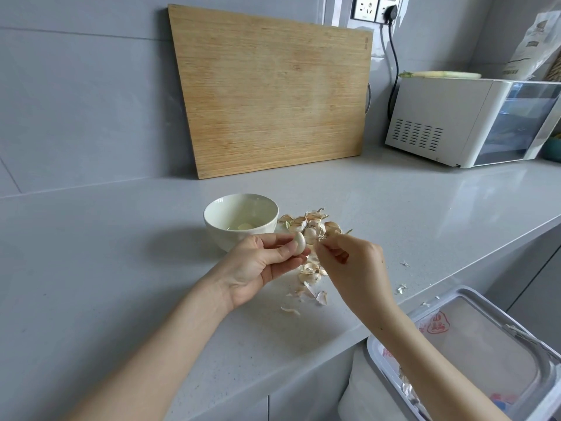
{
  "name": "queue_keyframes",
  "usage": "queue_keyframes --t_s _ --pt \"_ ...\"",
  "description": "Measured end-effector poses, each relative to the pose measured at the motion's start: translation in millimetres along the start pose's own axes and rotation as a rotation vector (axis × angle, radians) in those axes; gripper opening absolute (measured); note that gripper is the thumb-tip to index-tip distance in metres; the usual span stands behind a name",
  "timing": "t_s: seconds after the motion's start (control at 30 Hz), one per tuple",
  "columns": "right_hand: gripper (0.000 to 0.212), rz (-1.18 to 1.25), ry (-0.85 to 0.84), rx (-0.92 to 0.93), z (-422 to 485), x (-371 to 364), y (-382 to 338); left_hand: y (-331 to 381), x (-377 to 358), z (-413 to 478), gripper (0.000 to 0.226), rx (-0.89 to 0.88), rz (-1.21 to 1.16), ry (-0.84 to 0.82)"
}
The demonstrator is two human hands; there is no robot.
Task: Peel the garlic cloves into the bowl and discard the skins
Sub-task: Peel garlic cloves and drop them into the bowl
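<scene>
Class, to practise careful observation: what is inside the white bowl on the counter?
Inside the white bowl, pale peeled garlic cloves lie on the bottom; how many is unclear. The bowl's near wall hides the rest of the bottom.

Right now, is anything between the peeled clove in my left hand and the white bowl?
Nothing visible. The left hand holds the pale peeled garlic clove right beside the round white ceramic bowl; loose papery skins lie to the right.

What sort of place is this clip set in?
Probably a home kitchen: a wooden cutting board leans against the wall, a white countertop oven stands at the right, and a bowl sits by garlic skins.
</scene>
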State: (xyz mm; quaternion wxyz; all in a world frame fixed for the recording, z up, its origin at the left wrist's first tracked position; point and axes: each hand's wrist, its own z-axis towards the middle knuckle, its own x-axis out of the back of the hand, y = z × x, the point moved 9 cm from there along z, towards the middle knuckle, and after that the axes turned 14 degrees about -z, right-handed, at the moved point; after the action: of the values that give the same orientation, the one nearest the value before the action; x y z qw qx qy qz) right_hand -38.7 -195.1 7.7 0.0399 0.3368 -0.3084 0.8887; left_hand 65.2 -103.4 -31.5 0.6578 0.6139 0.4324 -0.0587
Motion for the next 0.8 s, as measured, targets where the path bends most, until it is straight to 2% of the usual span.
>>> queue_keyframes --t_s 0.17,0.23,0.37,0.5,0.57,0.63,0.8 --pt "0.015 0.067 -0.130 -0.193 -4.1 -7.3 19.7 0.5 -0.3 -0.2 0.028 -0.005 0.007 -0.001" --pt "0.020 0.101 -0.148 -0.197 -4.3 -7.4 19.3 0.1 2.1 0.6 0.029 -0.007 -0.008 0.023" --pt "0.014 0.225 -0.188 -0.157 -2.4 -8.6 10.2 0.6 5.8 2.0 0.027 -0.016 -0.011 0.058" --pt "0.010 0.434 -0.215 -0.245 -4.9 -15.4 11.1 1.2 10.0 3.2 0.019 -0.025 -0.020 0.083" --pt "0.020 0.576 -0.242 -0.296 -6.7 -21.6 11.6 1.2 11.0 3.3 0.014 -0.025 -0.017 0.088" --pt "0.018 0.683 -0.255 -0.321 -6.7 -24.9 9.8 1.1 11.7 3.7 0.013 -0.026 -0.011 0.088" --pt "0.015 0.695 -0.256 -0.251 -7.6 -24.8 -1.3 4.8 12.1 4.3 0.008 -0.080 0.009 0.091"
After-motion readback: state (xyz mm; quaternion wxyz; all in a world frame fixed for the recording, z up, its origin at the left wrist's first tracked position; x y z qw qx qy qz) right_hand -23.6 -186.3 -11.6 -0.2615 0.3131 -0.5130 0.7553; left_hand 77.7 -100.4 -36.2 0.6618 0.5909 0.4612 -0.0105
